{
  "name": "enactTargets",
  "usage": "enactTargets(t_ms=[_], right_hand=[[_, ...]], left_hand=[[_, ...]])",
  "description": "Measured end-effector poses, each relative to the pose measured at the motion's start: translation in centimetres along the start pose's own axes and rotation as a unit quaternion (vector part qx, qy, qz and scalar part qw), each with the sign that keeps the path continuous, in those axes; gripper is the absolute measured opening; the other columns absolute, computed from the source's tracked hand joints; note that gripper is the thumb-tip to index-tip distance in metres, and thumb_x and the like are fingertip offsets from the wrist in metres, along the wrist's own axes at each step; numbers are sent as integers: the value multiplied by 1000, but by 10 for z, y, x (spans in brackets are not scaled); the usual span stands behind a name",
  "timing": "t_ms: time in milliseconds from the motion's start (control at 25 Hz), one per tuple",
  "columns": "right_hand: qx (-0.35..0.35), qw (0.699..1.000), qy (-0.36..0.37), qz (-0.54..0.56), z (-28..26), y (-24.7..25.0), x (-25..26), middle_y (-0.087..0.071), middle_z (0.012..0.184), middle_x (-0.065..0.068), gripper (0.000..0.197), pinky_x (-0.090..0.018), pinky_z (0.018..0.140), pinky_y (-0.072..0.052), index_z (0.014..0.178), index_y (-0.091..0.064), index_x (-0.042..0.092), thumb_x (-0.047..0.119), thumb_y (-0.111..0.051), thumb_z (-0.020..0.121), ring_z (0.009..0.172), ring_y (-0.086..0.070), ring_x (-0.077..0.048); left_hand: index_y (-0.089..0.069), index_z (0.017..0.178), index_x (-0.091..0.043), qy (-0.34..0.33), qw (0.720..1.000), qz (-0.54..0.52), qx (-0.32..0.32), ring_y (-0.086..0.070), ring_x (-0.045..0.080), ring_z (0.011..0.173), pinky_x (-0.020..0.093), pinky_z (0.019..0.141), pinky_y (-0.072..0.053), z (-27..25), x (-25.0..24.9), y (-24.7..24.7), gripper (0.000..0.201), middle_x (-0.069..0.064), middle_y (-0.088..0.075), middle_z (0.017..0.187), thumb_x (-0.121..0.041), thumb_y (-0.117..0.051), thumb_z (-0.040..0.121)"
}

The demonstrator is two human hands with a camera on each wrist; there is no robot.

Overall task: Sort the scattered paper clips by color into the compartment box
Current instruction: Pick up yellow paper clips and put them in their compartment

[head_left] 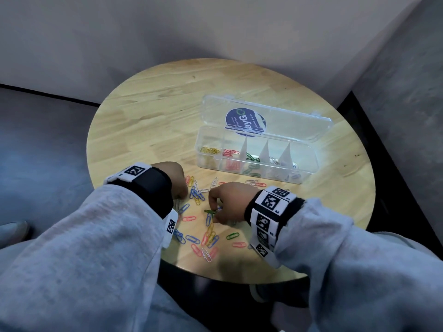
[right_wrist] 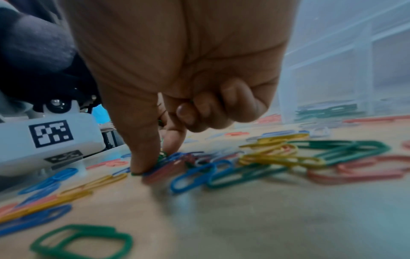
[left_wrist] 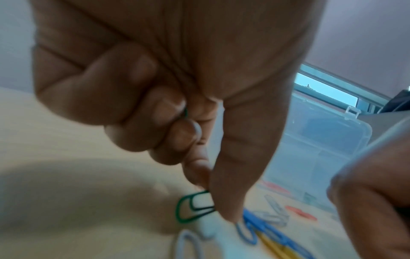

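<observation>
Head view shows our compartment box (head_left: 254, 161), lid open, on the round wooden table (head_left: 148, 121): yellow clips (head_left: 210, 150) in the leftmost compartment, then red clips (head_left: 230, 153), then green clips (head_left: 253, 159), with pale ones we cannot make out further right. Scattered paper clips (head_left: 203, 238) lie near us, in front of the box. Our left hand (left_wrist: 177, 87) pinches a green clip (left_wrist: 193, 206) between thumb and forefinger, other fingers curled. Our right hand (right_wrist: 184, 70) presses thumb and forefinger onto a green clip in the pile; whether it grips we cannot tell. Grey walls (head_left: 119, 39) stand behind the table.
</observation>
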State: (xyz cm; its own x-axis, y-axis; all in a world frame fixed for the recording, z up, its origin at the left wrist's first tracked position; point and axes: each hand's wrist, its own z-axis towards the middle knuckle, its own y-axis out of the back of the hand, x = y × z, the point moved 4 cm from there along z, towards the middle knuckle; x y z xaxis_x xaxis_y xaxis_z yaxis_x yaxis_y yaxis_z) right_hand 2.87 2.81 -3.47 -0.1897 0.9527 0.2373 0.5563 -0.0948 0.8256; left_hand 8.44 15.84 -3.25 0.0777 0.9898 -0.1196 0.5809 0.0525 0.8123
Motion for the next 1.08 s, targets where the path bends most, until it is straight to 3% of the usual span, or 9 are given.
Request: enactTargets(t_ms=[120,200,360,480,640,760,880,960,1080], right_hand=[[-5,1000,-14,22,-1,2,-6,-49,71,8,20,-21,50,-32,91,-57,19,30,-70,79,76,-51,-18],[1,1000,-12,24,-1,2,-8,-49,72,8,25,-24,55,-37,92,-55,21,34,-71,78,78,-54,-19],[30,999,15,-21,2,-1,-3,-51,94,5,34,-31,72,-44,104,-55,23,30,-73,76,86,-53,-21],[15,999,28,-35,5,0,0,-53,93,4,21,-27,67,-42,98,-61,21,22,-69,79,83,-52,-19],[20,999,14,-45,4,0,0,-64,91,1,5,-26,57,-39,81,-61,21,20,-65,80,79,-55,-19],[39,999,-1,-29,6,-1,-2,-64,84,1,6,-23,54,-41,81,-64,17,13,-63,77,73,-56,-19],[56,998,-13,1,4,-1,-5,-65,76,0,13,-25,60,-47,84,-71,9,6,-62,75,70,-57,-18],[44,998,-28,40,-1,4,-13,-61,70,3,4,-23,59,-44,75,-66,13,10,-65,75,67,-55,-14],[8,986,-55,155,-9,17,-38,-59,65,7,17,-20,53,-40,65,-58,22,16,-67,78,56,-49,-6]], left_hand=[[-70,91,-9,-16,998,-54,-20,-59,24,85,22,63,-38,-5,-1,10,19,7,-65,90,-23,-65,80],[-71,91,-9,-27,995,-92,-38,-61,24,90,24,69,-39,-9,1,20,21,7,-68,93,-25,-67,79],[-63,78,-15,-39,986,-154,-46,-49,19,67,23,63,-36,-14,4,33,13,2,-56,70,-27,-68,79],[-58,69,-16,-58,961,-270,-17,-47,22,67,27,67,-39,-16,4,35,16,3,-54,69,-23,-69,78],[-54,65,-17,-72,937,-341,-15,-45,16,60,25,61,-38,-19,1,36,20,0,-50,65,-16,-67,80],[-54,65,-15,-70,933,-352,-13,-45,15,57,23,57,-38,-22,0,35,20,1,-50,64,-13,-66,81],[-55,64,-13,-64,924,-377,6,-47,16,59,21,55,-40,-24,-1,33,19,5,-55,64,-9,-61,81],[-52,62,-12,-69,914,-398,25,-49,16,61,19,53,-40,-25,-4,30,21,7,-57,66,-5,-57,82],[-46,62,-13,-78,898,-429,50,-50,12,51,14,40,-36,-28,-11,28,26,5,-57,63,-1,-52,84]])
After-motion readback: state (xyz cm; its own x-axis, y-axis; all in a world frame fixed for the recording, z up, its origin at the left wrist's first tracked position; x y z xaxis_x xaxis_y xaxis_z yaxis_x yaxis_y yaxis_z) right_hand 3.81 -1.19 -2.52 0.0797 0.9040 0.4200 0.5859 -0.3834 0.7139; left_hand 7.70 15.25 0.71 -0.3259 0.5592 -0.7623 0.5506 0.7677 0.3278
